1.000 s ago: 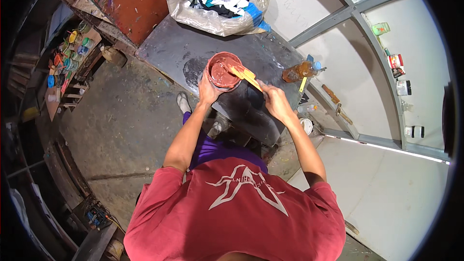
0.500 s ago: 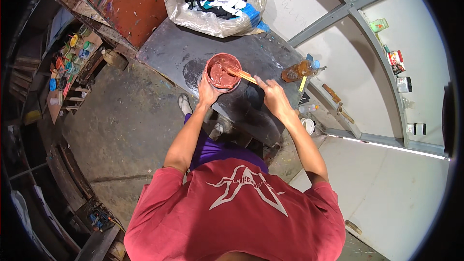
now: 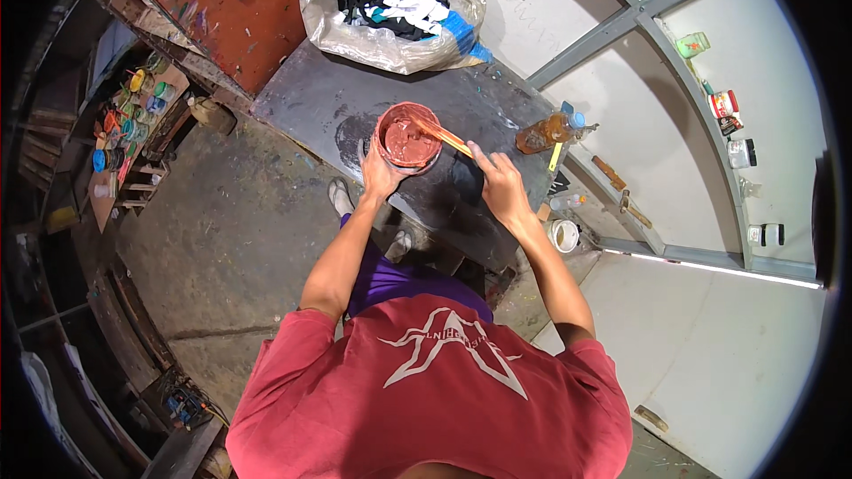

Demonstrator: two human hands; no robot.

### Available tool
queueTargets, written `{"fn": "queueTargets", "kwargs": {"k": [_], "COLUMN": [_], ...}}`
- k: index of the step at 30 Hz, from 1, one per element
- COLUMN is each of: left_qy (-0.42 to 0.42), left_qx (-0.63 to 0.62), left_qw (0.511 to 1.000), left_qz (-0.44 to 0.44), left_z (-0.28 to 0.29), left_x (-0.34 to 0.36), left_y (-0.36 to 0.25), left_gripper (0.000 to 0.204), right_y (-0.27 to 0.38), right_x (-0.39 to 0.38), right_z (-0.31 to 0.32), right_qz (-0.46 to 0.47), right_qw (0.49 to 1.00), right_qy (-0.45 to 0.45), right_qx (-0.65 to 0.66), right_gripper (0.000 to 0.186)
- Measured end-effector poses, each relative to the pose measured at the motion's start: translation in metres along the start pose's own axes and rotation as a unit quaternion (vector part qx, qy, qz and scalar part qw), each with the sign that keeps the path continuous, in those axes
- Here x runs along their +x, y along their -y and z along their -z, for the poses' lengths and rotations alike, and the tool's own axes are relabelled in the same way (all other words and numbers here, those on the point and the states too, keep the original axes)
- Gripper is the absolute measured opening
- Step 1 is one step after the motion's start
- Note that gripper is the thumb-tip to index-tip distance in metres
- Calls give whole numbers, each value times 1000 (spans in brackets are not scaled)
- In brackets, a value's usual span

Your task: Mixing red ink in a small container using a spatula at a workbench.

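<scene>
A round tub (image 3: 383, 149) of thick reddish-brown paint (image 3: 408, 144) stands on the dark tabletop in front of me. My left hand (image 3: 382, 174) is closed around the tub's near left side. With my right hand (image 3: 500, 181) I grip the end of a flat wooden stirring stick (image 3: 451, 139), yellowish and smeared with paint. The stick slants down to the left, and its far end dips into the paint near the tub's right inner wall. Where it enters the paint, its tip is hidden.
A woven sack (image 3: 390, 55) of black and white cloth scraps stands at the table's (image 3: 311, 93) back. An amber bottle with a blue cap (image 3: 545, 133) lies at the right. Jars (image 3: 133, 129) crowd a shelf at far left; a white bucket (image 3: 564, 235) sits by the table's right side.
The stick has shifted slightly inside the tub, its paint end now nearer the right rim. My right hand moved a little with it; my left hand stays on the tub.
</scene>
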State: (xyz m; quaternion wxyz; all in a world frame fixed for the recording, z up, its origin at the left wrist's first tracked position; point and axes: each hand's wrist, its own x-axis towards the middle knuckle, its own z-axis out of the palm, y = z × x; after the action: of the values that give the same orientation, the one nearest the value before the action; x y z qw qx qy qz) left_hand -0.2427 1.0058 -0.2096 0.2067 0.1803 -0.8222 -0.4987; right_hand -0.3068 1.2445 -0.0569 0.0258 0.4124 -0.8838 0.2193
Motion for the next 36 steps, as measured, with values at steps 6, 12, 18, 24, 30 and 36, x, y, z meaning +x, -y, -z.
{"fn": "queueTargets", "kwargs": {"k": [6, 12, 18, 24, 30, 36], "left_qy": [27, 0, 12, 11, -1, -10], "left_qx": [-56, 72, 14, 44, 50, 82], "left_qw": [998, 997, 1000, 999, 999, 996], "left_qz": [33, -20, -11, -13, -22, -40], "left_z": [0, 1, 2, -1, -1, 0], "left_x": [1, 2, 2, 1, 2, -2], "left_y": [1, 3, -2, 7, 5, 5], "left_gripper": [126, 121, 114, 104, 99, 100], "right_y": [-8, -15, -22, -36, -48, -33], "right_x": [-7, -5, -5, 9, 21, 32], "right_z": [-20, -35, -31, -13, 4, 30], "right_qz": [24, 102, 40, -26, 19, -169], "right_qw": [998, 977, 984, 995, 990, 939], "right_qy": [-2, -43, 9, 45, 42, 202], "right_qx": [-58, -180, -176, -88, 135, 220], "right_gripper": [69, 64, 61, 50, 39, 37]}}
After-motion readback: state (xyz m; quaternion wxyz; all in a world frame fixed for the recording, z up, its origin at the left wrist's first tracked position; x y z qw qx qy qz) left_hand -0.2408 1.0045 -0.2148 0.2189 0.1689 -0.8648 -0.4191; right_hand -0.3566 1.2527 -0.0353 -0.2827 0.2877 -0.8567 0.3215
